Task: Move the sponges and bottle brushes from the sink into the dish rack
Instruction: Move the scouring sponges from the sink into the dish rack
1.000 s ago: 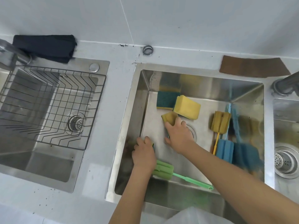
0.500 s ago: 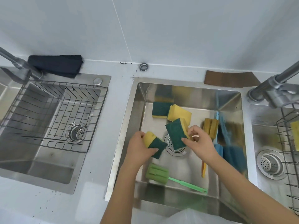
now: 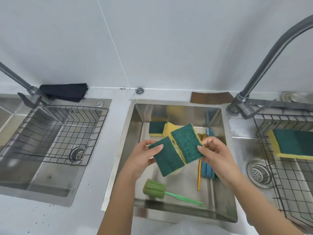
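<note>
My left hand (image 3: 141, 156) grips a green-and-yellow sponge (image 3: 166, 157) above the middle sink (image 3: 135, 133). My right hand (image 3: 216, 154) holds a second green-and-yellow sponge (image 3: 187, 142) beside it, green faces up, edges touching. On the sink floor lie two more sponges (image 3: 156, 128) at the back, a green bottle brush (image 3: 155, 186) at the front, a blue bottle brush (image 3: 208, 170) and a yellow bottle brush (image 3: 199, 175) at the right. The right dish rack (image 3: 264, 150) holds one sponge (image 3: 293, 144). The left dish rack (image 3: 55, 133) is bare.
A faucet (image 3: 264, 65) arches over the right sink, another faucet (image 3: 20, 82) stands at the left sink. A black cloth (image 3: 66, 92) and a brown pad (image 3: 211, 97) lie on the back ledge. A metal ring (image 3: 140, 91) sits behind the middle sink.
Both hands rose from the sink floor, each lifting a sponge, and brought them together above the sink. The view tilted up, showing the right dish rack and faucet.
</note>
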